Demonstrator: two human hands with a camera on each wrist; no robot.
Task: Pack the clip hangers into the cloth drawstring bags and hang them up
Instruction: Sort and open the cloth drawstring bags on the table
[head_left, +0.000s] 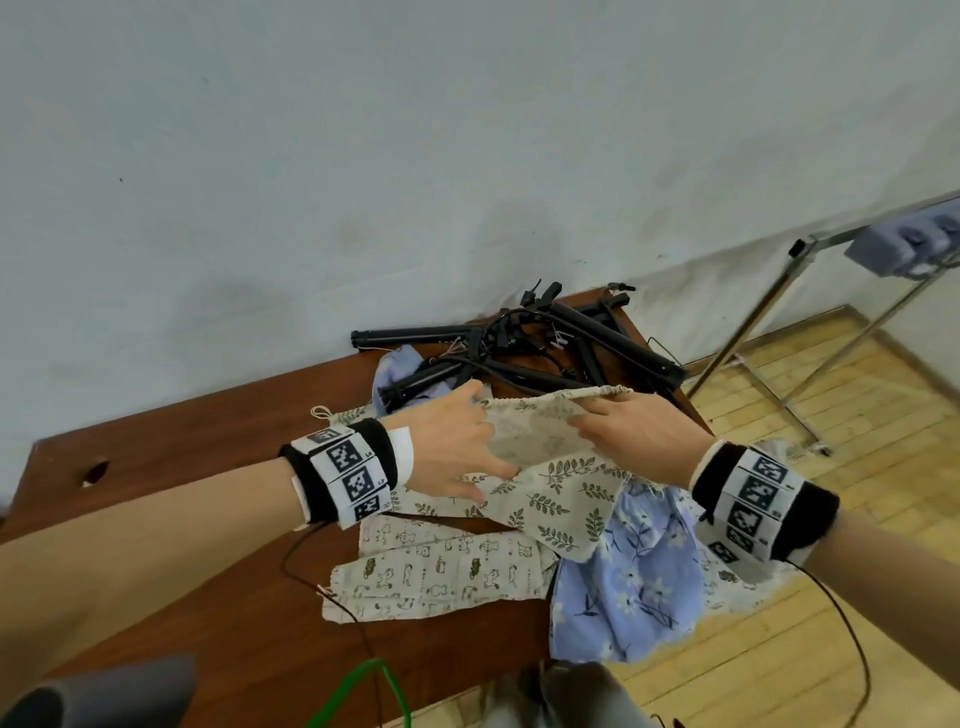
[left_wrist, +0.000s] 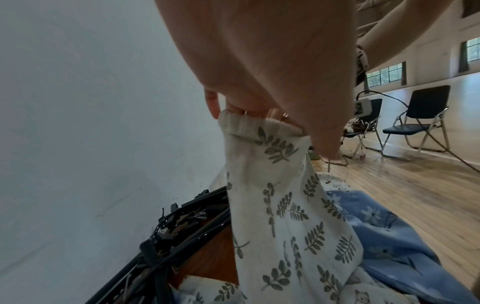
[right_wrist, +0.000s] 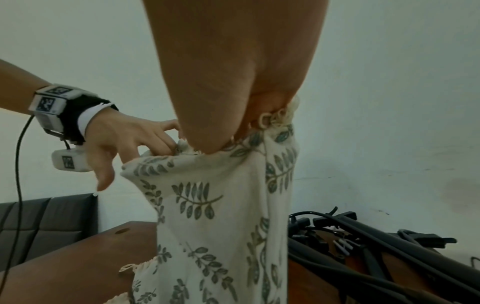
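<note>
A cream drawstring bag with a green leaf print (head_left: 550, 467) (left_wrist: 291, 216) (right_wrist: 213, 205) is lifted above the brown table (head_left: 208, 467). My left hand (head_left: 457, 441) (right_wrist: 130, 139) pinches the left side of its gathered mouth, with the lower fingers spread. My right hand (head_left: 628, 421) (right_wrist: 233, 82) grips the right side of the mouth, where the drawstring loops bunch. The mouth is pulled apart between them. Black clip hangers (head_left: 524, 343) (left_wrist: 168, 236) (right_wrist: 363, 242) lie in a tangled pile on the table's far end by the wall.
More bags lie on the table: an animal-print cream bag (head_left: 441, 571) and a blue floral bag (head_left: 639, 571) hanging over the right edge. A metal clothes rack (head_left: 810, 332) stands on the wooden floor at right. Folding chairs (left_wrist: 415, 121) stand farther off.
</note>
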